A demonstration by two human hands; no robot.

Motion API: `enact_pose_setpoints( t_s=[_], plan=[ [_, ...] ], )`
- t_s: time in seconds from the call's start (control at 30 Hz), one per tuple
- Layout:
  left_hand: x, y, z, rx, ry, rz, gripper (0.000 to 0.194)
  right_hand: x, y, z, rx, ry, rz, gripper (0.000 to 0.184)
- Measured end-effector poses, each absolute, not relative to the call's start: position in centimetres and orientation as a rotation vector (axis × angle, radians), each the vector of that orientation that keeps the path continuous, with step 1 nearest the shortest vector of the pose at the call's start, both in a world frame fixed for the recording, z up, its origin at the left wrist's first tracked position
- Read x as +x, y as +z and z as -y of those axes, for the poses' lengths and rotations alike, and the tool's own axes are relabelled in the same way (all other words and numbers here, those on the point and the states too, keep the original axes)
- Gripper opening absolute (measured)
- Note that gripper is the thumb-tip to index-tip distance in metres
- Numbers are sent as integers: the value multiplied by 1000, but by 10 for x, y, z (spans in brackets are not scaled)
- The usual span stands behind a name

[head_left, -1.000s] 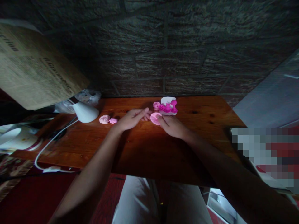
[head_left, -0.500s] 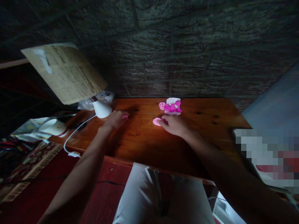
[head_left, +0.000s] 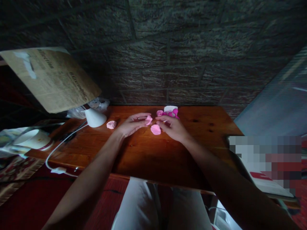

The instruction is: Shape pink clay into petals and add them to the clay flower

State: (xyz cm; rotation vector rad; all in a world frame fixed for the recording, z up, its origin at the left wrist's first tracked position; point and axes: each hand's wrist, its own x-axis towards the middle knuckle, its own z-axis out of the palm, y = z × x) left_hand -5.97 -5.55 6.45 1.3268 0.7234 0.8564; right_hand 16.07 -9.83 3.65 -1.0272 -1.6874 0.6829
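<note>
My left hand [head_left: 131,125] pinches a small light-pink piece of clay-like material [head_left: 149,120] between its thumb and fingers. Facing it, my right hand [head_left: 173,128] has thumb and fingers slightly parted, and no object shows between them. Just below the fingertips a flat pink disc [head_left: 155,129] lies on the wooden table [head_left: 148,156]. Behind my hands sit a pink rosette [head_left: 160,113] and several magenta pieces [head_left: 175,111] by a white pad [head_left: 170,108], partly covered by my right hand. A larger pale-pink lump [head_left: 111,124] rests to the left.
At the left stands a lamp with a white base [head_left: 96,118] and a paper shade [head_left: 55,80]; its white cord [head_left: 51,153] hangs over the table edge. A paper cup [head_left: 33,139] lies farther left. A stone-patterned wall [head_left: 153,70] rises behind.
My left hand has come right from beside the lamp, now holding a pink piece, and the pale-pink lump there is uncovered. My right hand has let go of the flat pink disc.
</note>
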Motion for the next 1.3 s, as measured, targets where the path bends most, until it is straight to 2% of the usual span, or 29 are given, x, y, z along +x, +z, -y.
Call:
enact_pose_setpoints(
  t_s=[0.17, 0.33, 0.47, 0.7, 1.1, 1.2, 1.3],
  plan=[
    [-46, 50, 57, 1317, 902, -673, 31, 154, 31, 98, -920, 757, 1655, 24],
    [-45, 45, 59, 1382, 930, -658, 33, 153, 34, 103, -875, 694, 1666, 24],
    [-44, 44, 60, 1490, 974, -693, 32, 153, 39, 107, -942, 637, 1660, 16],
    [-39, 46, 66, 1680, 1041, -748, 26, 149, 35, 106, -979, 759, 1535, 7],
    [-25, 45, 67, 1102, 1233, -664, 26, 137, 40, 98, -892, 1027, 1157, 15],
    [-24, 46, 69, 1063, 1222, -641, 28, 139, 39, 102, -875, 953, 1238, 14],
    [-25, 46, 70, 1093, 1188, -658, 30, 143, 38, 107, -869, 821, 1414, 24]
  ],
)
